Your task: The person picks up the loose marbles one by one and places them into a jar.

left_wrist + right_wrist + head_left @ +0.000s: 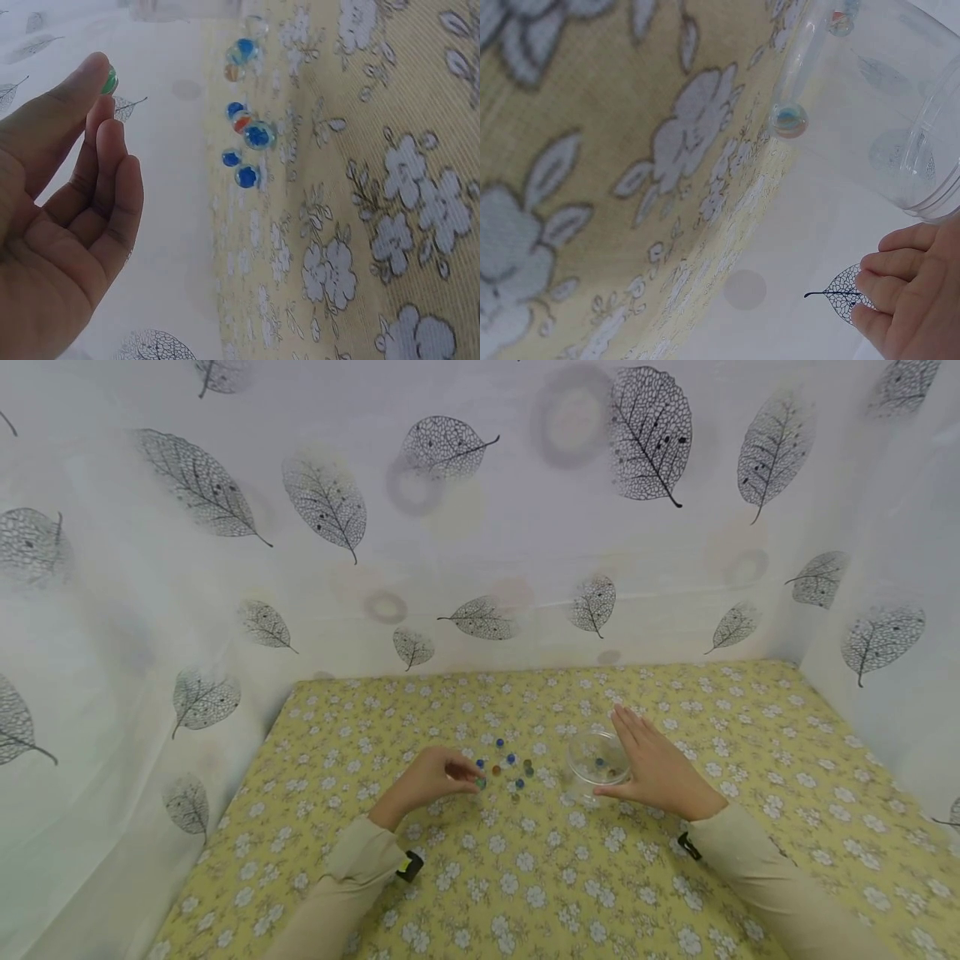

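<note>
Pinching a green marble [112, 81] between the thumb and fingers of the left hand [433, 775], just beside a loose scatter on the flowered yellow worktop [525, 881]. Strewn there, near one another, with blue marbles [511, 759], an orange marble [497, 770] and a few others too small to make out clearly. To the right of the scatter, spreading the right hand [663, 772] wide, with straight fingers and thumb well apart, about the right side of an upright clear jar [579, 781]. Hard to tell whether touching it or only close beside. Loaded, low inside the jar, with a few enclosed marbles [789, 120].
</note>
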Action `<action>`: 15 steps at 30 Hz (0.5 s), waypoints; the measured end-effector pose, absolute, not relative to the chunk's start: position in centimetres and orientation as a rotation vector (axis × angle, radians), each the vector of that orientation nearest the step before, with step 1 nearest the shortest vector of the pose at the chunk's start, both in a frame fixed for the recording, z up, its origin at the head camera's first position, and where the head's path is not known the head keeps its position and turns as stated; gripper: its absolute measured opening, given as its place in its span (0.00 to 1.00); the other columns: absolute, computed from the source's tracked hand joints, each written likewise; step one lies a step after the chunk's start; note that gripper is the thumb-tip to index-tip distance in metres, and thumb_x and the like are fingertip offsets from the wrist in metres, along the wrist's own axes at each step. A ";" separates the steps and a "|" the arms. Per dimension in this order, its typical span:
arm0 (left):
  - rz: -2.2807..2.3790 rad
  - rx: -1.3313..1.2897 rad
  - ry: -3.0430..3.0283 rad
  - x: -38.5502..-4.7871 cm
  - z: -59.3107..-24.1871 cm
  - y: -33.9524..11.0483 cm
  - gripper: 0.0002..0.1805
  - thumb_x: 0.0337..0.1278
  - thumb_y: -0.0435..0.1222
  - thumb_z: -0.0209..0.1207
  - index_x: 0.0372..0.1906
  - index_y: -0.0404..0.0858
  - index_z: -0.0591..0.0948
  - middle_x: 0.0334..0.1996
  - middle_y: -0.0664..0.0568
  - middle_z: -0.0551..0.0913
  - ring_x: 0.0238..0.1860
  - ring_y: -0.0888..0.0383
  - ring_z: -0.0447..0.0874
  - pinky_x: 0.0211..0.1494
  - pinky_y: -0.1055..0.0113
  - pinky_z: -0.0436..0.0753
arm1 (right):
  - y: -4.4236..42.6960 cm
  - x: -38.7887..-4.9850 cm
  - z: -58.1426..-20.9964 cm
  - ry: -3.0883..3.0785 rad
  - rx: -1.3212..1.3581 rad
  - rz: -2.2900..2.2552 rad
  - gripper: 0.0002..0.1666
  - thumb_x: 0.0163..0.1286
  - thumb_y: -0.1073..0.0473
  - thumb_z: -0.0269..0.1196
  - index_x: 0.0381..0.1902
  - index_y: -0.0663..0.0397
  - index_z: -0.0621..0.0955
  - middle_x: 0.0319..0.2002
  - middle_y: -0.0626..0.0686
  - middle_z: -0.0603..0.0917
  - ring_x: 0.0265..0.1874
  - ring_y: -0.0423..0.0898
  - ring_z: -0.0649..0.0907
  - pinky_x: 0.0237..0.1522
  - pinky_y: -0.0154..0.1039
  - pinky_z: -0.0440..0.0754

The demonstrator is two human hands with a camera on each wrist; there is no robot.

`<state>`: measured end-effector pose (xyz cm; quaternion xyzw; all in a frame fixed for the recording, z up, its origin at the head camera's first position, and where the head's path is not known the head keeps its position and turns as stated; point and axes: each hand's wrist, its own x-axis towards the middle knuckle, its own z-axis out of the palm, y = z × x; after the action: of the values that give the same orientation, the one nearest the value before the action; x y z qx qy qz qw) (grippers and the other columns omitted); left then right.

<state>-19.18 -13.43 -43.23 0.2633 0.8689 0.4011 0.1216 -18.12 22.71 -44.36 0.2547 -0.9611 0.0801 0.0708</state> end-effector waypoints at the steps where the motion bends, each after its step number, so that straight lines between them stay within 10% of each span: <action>1: 1.175 0.766 2.540 -19.2 -43.2 -13.4 0.11 0.51 0.38 0.66 0.40 0.38 0.86 0.37 0.49 0.86 0.32 0.64 0.81 0.36 0.73 0.80 | 22.7 -18.1 -44.4 -2.891 0.766 0.242 0.70 0.50 0.23 0.60 0.71 0.70 0.52 0.73 0.67 0.51 0.71 0.64 0.55 0.69 0.59 0.55; 15: 1.289 0.778 2.519 -19.4 -42.2 -12.4 0.12 0.50 0.34 0.66 0.42 0.35 0.85 0.33 0.49 0.86 0.31 0.63 0.81 0.35 0.72 0.80 | 22.7 -18.3 -44.5 -2.889 0.761 0.247 0.69 0.49 0.25 0.62 0.71 0.71 0.52 0.72 0.68 0.51 0.71 0.64 0.55 0.69 0.59 0.55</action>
<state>-19.36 -12.42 -42.24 0.2637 0.8539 0.4367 0.1032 -18.26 22.65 -44.47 0.2532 -0.9612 0.0820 0.0720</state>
